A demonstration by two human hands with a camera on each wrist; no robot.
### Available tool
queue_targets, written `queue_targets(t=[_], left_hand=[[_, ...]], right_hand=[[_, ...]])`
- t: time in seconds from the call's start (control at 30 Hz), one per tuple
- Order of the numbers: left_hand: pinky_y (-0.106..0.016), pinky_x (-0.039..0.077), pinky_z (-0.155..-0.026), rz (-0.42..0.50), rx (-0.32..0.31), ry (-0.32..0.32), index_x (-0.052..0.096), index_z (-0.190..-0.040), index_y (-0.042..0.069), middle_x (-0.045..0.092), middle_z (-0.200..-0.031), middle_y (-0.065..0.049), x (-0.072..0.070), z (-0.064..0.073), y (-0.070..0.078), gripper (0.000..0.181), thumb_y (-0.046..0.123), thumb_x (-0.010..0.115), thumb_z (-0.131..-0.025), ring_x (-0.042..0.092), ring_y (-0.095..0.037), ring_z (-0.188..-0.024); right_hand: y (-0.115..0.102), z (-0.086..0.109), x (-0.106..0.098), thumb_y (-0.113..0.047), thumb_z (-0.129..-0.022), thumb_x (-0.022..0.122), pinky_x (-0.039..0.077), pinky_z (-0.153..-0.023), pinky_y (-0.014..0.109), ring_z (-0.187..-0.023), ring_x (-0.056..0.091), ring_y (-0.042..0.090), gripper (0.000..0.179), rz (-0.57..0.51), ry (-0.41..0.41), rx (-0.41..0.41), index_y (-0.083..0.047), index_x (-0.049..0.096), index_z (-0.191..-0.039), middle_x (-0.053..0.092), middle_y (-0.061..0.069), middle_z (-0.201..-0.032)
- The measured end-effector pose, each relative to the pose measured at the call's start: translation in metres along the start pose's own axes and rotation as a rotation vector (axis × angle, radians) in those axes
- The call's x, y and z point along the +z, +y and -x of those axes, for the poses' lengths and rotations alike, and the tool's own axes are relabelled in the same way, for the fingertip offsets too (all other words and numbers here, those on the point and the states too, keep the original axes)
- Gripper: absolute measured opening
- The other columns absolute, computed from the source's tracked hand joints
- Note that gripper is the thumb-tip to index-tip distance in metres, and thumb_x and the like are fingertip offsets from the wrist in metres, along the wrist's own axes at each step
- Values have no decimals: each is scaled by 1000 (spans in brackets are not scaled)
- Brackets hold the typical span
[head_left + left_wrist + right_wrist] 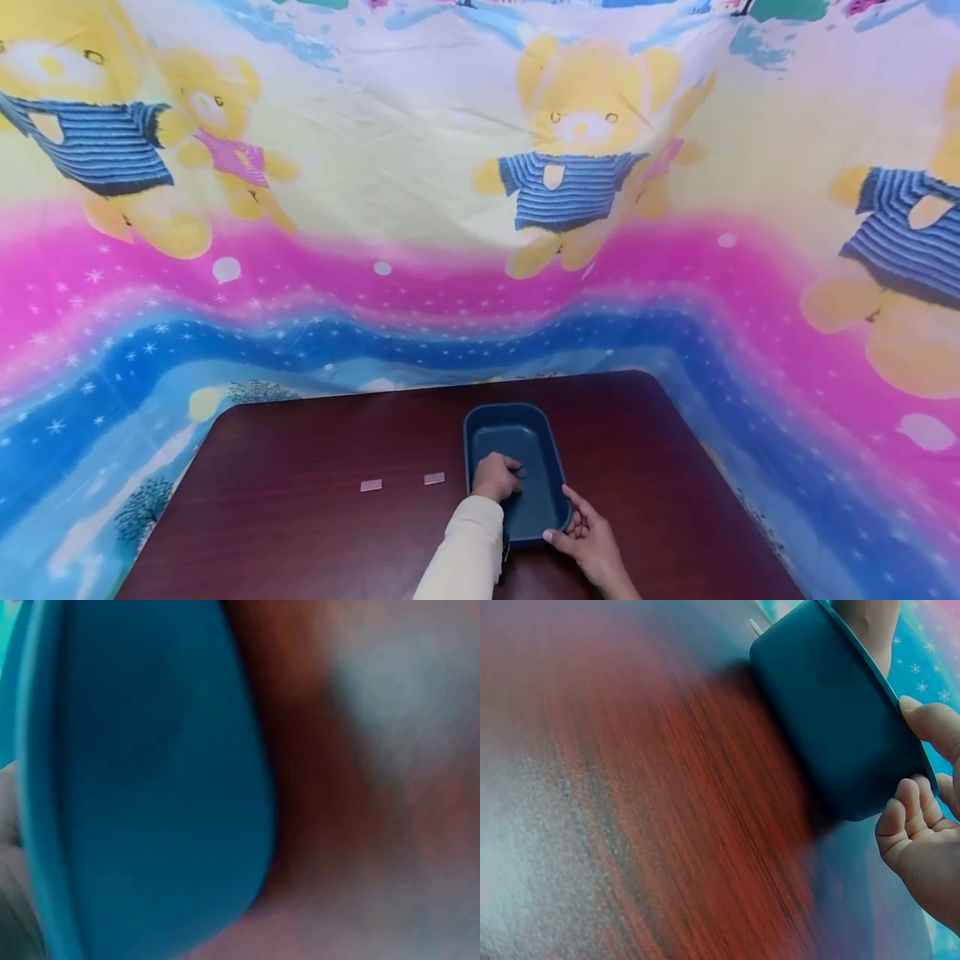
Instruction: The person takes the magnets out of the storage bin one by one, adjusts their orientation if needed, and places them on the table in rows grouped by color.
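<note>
A dark blue rectangular plastic tray (pixel 536 500) stands on the table. My right hand (pixel 592 537) grips its near right corner; in the right wrist view the thumb lies on the rim and curled fingers (pixel 909 806) press the outer wall. My left hand (pixel 497 477) is over the inside of the tray at its left wall, fingers bent downward; I cannot tell whether it holds anything. The left wrist view is mostly filled by the tray's outer wall (pixel 165 780). Two small pinkish flat pieces (pixel 371 485) lie left of the tray.
The dark red-brown wooden table (pixel 300 542) has rounded far corners. A cloth curtain (pixel 420 200) printed with bears hangs behind it and along both sides. A cream sleeve (pixel 467 550) covers the left forearm, which passes over the tray's near left rim.
</note>
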State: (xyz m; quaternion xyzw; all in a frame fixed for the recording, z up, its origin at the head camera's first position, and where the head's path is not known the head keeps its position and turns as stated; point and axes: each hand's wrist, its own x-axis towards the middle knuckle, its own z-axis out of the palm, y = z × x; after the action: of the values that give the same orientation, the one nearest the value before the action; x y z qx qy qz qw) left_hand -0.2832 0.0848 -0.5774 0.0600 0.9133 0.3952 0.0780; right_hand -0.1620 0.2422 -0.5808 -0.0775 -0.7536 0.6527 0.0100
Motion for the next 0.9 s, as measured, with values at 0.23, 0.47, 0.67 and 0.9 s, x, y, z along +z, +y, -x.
queue_targets(t=[0.23,0.47,0.67,0.9], left_hand=[[-35,49,-62,-86,-40,102,77,-86,23,68,-82,5,10,2,3,24,16,84,-64,62,-18,-79],[-32,46,-54,-86,-58,105,72,-69,23,64,-73,6,9,2,2,11,19,83,-67,57,-12,-63],[-29,43,-47,-22,-33,78,62,-57,19,55,-59,8,7,3,-3,22,17,83,-65,50,-10,-53],[-29,43,-50,25,53,65,63,-63,18,55,-62,9,-1,7,4,20,20,82,-66,49,-9,-55]], right_hand=[[1,-1,1,1,-73,76,38,-46,24,-52,44,13,76,-1,8,-16,4,38,-138,49,10,-70],[-2,0,2,-3,-73,77,37,-47,24,-52,43,12,75,27,14,-11,1,40,-138,48,8,-70],[-3,0,2,-4,-72,78,38,-47,24,-52,44,12,76,36,0,-16,1,40,-137,49,8,-71],[-4,2,2,-2,-71,78,39,-48,23,-53,44,12,77,2,11,-6,2,39,-138,49,9,-72]])
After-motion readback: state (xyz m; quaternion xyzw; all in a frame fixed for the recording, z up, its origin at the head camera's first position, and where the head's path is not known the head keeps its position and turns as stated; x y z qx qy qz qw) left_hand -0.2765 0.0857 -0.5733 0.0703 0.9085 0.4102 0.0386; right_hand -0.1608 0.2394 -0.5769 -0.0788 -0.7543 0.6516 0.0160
